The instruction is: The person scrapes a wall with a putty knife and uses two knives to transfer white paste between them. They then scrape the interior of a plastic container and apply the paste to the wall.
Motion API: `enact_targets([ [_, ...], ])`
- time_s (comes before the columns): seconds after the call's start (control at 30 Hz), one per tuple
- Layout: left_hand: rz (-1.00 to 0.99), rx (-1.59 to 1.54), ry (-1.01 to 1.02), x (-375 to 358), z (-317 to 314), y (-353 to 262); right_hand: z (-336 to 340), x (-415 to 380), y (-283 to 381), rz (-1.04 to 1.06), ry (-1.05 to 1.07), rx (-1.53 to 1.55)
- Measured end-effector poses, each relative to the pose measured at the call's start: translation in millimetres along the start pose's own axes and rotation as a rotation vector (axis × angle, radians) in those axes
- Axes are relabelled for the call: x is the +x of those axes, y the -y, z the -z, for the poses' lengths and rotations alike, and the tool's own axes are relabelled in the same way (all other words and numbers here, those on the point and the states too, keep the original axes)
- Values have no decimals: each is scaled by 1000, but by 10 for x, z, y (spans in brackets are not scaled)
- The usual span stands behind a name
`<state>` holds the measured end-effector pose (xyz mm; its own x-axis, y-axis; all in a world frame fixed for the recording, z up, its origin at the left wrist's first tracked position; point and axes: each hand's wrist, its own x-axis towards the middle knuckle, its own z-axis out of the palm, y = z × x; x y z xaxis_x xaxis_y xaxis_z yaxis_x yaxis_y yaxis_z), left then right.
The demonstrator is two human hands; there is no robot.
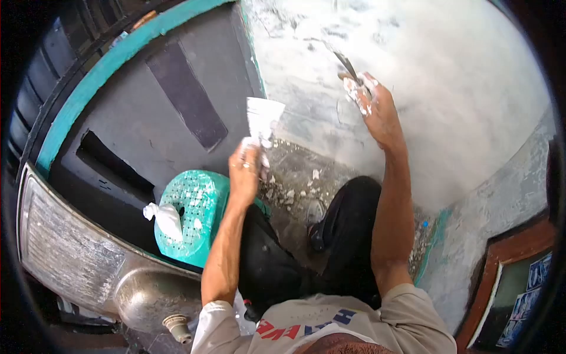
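My left hand [243, 174] is closed around a putty knife whose wide blade [263, 117] is covered in white putty. White paste also coats its fingers. Higher up and to the right, my right hand [380, 112] grips a second putty knife [346, 64], seen nearly edge-on, its thin dark blade close over the wall [318, 82]. White putty is smeared over that hand's fingers and thumb. The wall surface is patchy white and grey.
A teal plastic stool [203, 221] with a white plastic bag [169, 223] on it stands left of my legs. A metal sink [71, 253] lies at the lower left. Plaster crumbs [289, 194] litter the floor. A brown wooden frame [501, 265] is at the right.
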<state>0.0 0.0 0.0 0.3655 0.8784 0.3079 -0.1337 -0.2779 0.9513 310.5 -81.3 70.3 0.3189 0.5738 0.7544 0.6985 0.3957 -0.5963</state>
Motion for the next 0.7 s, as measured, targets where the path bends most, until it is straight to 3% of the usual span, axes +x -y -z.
enact_targets([
  [0.07, -34, 46, 53, 129, -215, -58, -71, 90, 70, -134, -28, 98],
  [0.1, 98, -47, 65, -323, -282, -200, 7, -230, 332, -215, 31, 89],
  [0.17, 73, -44, 97, -154, -342, -169, -118, -183, 323, -420, 50, -139],
  [0.3, 63, -152, 117, -40, -498, 151, -364, -484, -201, -349, 53, -93],
  [0.37, 164, -227, 135, -128, -521, 228, -422, -583, -454, -154, 32, -167],
  [0.4, 169, -245, 137, -196, -556, 234, -389, -570, -421, -154, 40, -184],
  [0.47, 205, -255, 152, -315, -601, 219, -373, -544, -272, -374, 56, -50],
  [0.5, 215, -261, 150, -315, -603, 248, -386, -553, -327, -381, 63, -56],
  [0.57, 132, -193, 245, -339, -596, 310, -388, -600, -446, -161, 128, -80],
  [0.7, 226, -200, 288, -356, -520, 299, -432, -589, -213, -236, 226, -131],
])
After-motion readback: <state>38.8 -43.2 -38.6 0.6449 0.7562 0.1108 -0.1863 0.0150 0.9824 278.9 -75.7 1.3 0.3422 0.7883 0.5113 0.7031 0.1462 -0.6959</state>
